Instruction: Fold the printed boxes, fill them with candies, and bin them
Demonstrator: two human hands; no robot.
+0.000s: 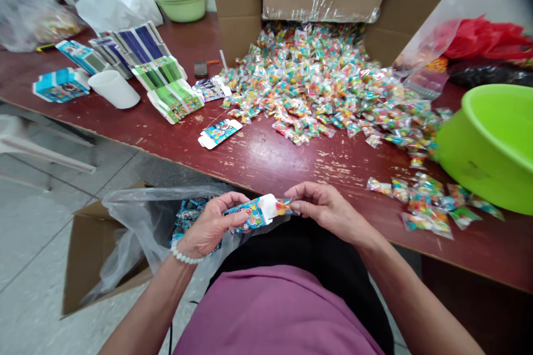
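Note:
My left hand [212, 223] is closed around a small blue printed carton [250, 215], whose white end flap stands open toward the right. In the pinched fingers of my right hand [322, 205] is a clear candy packet [283, 208] with orange and red pieces. The packet sits at the carton's open end; whether part of it is inside I cannot tell. Both hands are over my lap, in front of the table edge. A flat blue carton [220, 133] lies on the table beyond them. A big heap of candy packets [316, 83] spills from a cardboard box [237, 5].
A green basin [491, 150] stands at the right beside a small group of packets [428, 202]. Stacks of flat green cartons [169, 86], a white cup [114, 89] and a brush [202, 69] are at the left. Below, a plastic-lined box [89, 255] holds blue cartons [187, 216].

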